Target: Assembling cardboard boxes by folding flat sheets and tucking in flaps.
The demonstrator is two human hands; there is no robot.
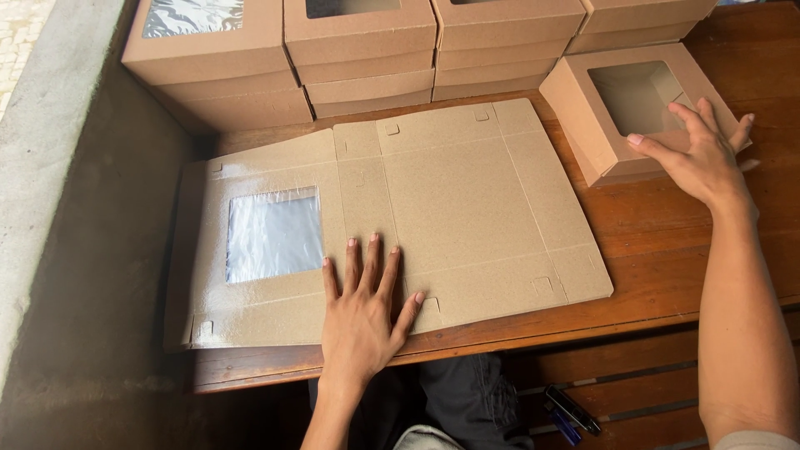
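The left hand lies flat, fingers spread, on the unfolded cardboard blank (its plastic window facing up). The right hand, grip wide, rests on a folded window box on the wooden surface.

The person is working with bare hands and bare forearms, wearing no rings, watch or gloves. Beyond the right hand, at the upper arm, the edge of a light grey short sleeve is showing. Below the left hand, dark trousers are showing at the lap.

Matt kraft cardboard blank, glossy film window, wooden table.
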